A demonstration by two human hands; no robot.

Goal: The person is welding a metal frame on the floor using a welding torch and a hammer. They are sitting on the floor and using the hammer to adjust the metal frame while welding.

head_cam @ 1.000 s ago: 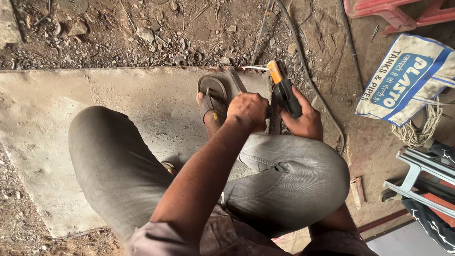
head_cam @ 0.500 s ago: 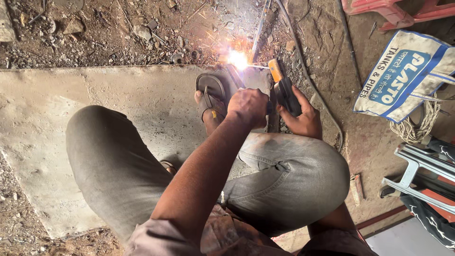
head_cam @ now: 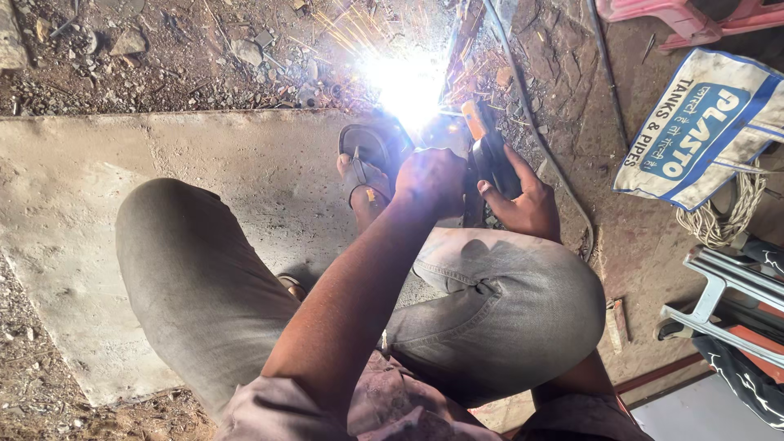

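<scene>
Welding beside the sandal point(head_cam: 369, 159).
Right hand point(head_cam: 523, 200) wraps the holder point(head_cam: 488, 155); left hand point(head_cam: 430, 180), fisted, just left of it.

The left arm point(head_cam: 343, 302) is stretched from the lower centre of the frame up toward the middle, its hand point(head_cam: 430, 180) clenched into a fist. The right hand point(head_cam: 523, 200) is seen just right of it, fingers curled closed, thumb spread.
</scene>
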